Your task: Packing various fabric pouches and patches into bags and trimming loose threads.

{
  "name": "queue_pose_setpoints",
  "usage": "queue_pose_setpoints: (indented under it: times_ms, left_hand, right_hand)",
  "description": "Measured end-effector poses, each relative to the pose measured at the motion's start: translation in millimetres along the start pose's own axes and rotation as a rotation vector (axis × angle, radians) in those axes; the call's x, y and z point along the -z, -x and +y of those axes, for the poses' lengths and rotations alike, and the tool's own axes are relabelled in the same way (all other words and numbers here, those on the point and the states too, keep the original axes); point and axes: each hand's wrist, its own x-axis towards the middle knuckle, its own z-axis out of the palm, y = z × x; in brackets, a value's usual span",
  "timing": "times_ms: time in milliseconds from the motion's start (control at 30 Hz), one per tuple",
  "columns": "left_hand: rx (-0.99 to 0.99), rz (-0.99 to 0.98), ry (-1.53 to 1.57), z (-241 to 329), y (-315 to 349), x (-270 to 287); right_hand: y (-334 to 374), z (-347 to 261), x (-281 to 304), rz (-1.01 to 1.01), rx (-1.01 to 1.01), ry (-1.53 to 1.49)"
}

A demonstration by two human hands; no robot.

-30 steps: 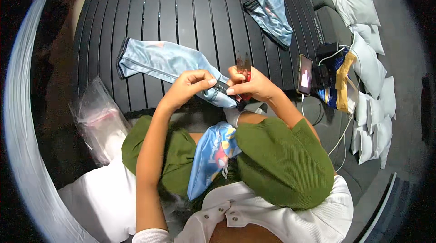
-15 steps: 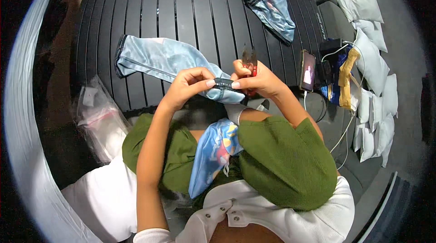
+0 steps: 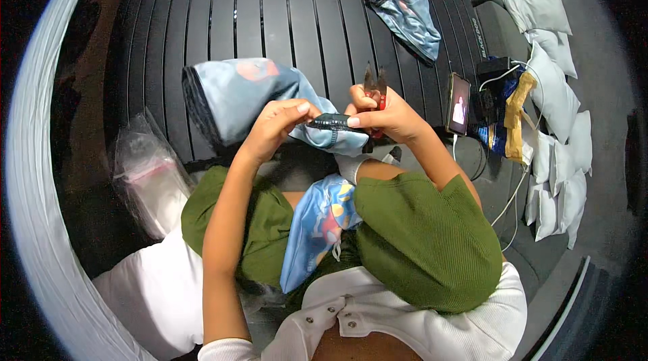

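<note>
A light blue fabric sleeve [image 3: 239, 94] with dark bands at its ends stretches from the slatted table edge to my hands. My left hand [image 3: 273, 125] pinches the left part of its narrow dark hem. Thumb and fingers of my right hand [image 3: 381, 117] grip the right part of that hem. Tucked in the same right hand is a pair of red-handled snips [image 3: 375, 81], blades pointing up and apart. A second light blue sleeve [image 3: 408, 13] with dark edges lies folded at the table's far right.
The black slatted table [image 3: 263, 3] spreads ahead. A blue printed drawstring pouch [image 3: 314, 233] rests on my lap. A clear plastic bag [image 3: 152, 172] is at left. On the right stand a lit phone [image 3: 458, 104] with a white cable and a blue-and-yellow packet [image 3: 516, 118], beside white pillows [image 3: 550, 77].
The sleeve's wide left end has swung nearer and turned, showing a pink print and more of its dark band. My left fingers have shifted slightly left along the hem.
</note>
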Motion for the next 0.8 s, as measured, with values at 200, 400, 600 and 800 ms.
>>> queue_pose_setpoints:
  times_ms: [200, 400, 600, 800]
  left_hand:
    - [-0.004, 0.008, -0.072, 5, 1, -2]
    - [0.226, -0.057, -0.045, 4, 2, -3]
    - [0.202, -0.024, -0.017, 6, 3, -5]
    - [0.218, 0.021, -0.048, 8, 1, -10]
  right_hand:
    - [-2, 0, 5, -0.006, 0.019, 0.012]
    - [-6, 2, 9, 0.012, 0.081, -0.040]
    - [-10, -2, 3, 0.096, 0.053, 0.056]
    - [-8, -11, -12, 0.171, 0.210, 0.283]
